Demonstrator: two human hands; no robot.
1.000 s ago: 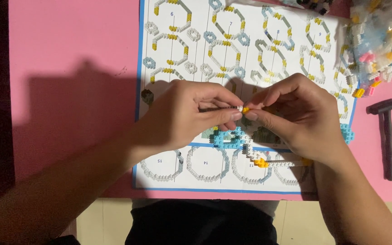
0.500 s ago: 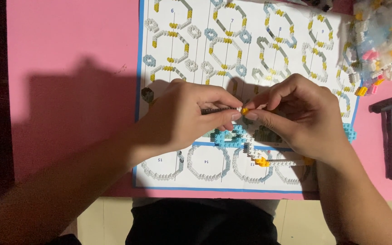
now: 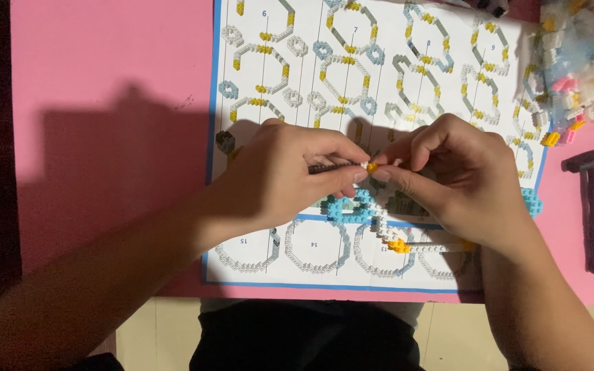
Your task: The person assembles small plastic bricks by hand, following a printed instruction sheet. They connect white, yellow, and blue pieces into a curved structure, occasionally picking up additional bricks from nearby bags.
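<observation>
Head view: left hand point(image 3: 280, 180) and right hand point(image 3: 458, 180) meeting at frame centre, both pinching tiny yellow-and-white brick piece point(image 3: 370, 166) between fingertips, holding it raised for alignment. Brick chain point(image 3: 386, 230) lying below hands on instruction sheet point(image 3: 379, 62), sheet covering pink tabletop point(image 3: 104, 69). Loose bricks bag point(image 3: 582, 62) sitting upper right; dark tool point(image 3: 591, 206) lying at right edge.

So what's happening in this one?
A person is joining tiny building bricks over a printed instruction sheet on a pink table. The left hand and right hand meet at a small yellow and white piece pinched between their fingertips. A partly built blue, white and yellow chain lies under the hands. Loose bricks and a dark tool sit at the right.
</observation>
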